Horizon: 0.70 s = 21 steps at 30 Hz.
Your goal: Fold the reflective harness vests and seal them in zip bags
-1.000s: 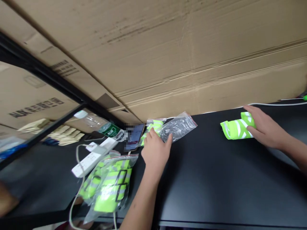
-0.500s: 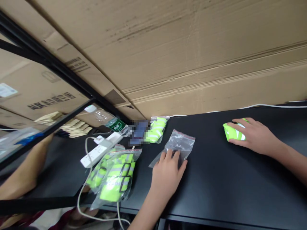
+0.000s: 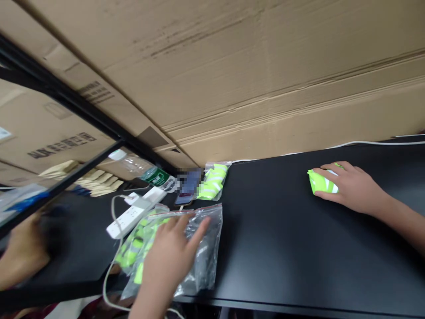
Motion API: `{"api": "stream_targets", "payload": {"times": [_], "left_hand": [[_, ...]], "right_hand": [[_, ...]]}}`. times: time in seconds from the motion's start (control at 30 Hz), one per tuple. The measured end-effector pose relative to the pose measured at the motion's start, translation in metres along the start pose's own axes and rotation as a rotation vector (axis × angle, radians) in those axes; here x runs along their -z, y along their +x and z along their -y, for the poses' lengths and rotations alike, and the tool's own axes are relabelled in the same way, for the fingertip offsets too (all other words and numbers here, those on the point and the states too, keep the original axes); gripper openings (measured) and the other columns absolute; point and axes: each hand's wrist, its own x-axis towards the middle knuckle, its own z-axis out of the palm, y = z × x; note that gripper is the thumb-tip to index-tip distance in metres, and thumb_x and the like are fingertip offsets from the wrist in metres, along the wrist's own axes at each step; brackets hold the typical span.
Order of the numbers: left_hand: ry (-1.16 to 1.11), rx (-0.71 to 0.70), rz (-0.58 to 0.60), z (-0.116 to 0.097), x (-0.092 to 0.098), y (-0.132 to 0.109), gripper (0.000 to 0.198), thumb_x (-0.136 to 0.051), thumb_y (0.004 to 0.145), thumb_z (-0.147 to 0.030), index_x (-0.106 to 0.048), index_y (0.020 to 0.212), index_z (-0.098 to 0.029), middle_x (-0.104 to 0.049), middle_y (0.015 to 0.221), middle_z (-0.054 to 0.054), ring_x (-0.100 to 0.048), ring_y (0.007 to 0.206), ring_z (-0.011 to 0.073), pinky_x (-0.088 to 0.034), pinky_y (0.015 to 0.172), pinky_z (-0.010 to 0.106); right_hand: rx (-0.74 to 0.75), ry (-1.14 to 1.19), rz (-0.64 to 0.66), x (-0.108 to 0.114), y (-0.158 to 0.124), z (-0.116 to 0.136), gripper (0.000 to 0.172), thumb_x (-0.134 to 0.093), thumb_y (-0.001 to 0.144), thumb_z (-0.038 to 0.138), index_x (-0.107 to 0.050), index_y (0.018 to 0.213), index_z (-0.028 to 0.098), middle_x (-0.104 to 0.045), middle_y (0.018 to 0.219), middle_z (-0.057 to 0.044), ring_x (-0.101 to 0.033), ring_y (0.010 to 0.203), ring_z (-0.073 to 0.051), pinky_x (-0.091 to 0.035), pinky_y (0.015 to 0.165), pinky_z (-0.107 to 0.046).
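My left hand (image 3: 169,257) lies flat, fingers spread, on an empty clear zip bag (image 3: 207,248) that rests over bagged neon-yellow reflective vests (image 3: 133,252) near the table's front left edge. My right hand (image 3: 352,186) is closed over a folded neon-yellow reflective piece (image 3: 318,182) at the right of the black table (image 3: 282,248), pressing it to the surface. Another bagged yellow piece (image 3: 212,181) sits at the back beside a phone (image 3: 186,188).
A white power strip (image 3: 133,212) with its cable, and a plastic bottle (image 3: 139,166) lie at the left. Large cardboard boxes (image 3: 249,79) fill the back. Another person's hand (image 3: 20,252) shows at the far left behind a black frame bar (image 3: 59,184).
My left hand dragged the empty clear bag from the back of the table toward me and left, onto the bagged vests. My right hand closed over the folded yellow piece and stayed there.
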Motion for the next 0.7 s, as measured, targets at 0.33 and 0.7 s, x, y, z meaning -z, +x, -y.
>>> {"api": "stream_targets", "payload": {"times": [0.33,0.7], "left_hand": [[0.042,0.057,0.196,0.064,-0.045,0.168,0.032,-0.056,0.1,-0.034,-0.063,0.122,-0.013,-0.066,0.123,0.013,-0.065,0.112,0.0293,-0.052,0.097,0.049],[0.114,0.013,0.181,0.059,-0.03,0.168,0.031,-0.034,0.093,-0.032,-0.062,0.098,-0.019,-0.074,0.089,0.007,-0.07,0.089,0.031,-0.051,0.083,0.037]], "right_hand": [[-0.027,0.066,0.045,0.007,0.005,0.01,0.057,-0.051,0.093,0.063,-0.059,0.136,0.027,-0.068,0.128,-0.011,-0.056,0.117,-0.038,-0.048,0.081,-0.046],[-0.036,0.117,0.11,0.014,0.008,0.012,0.059,-0.059,0.091,0.06,-0.06,0.137,0.022,-0.067,0.128,-0.014,-0.054,0.117,-0.039,-0.044,0.08,-0.042]]}}
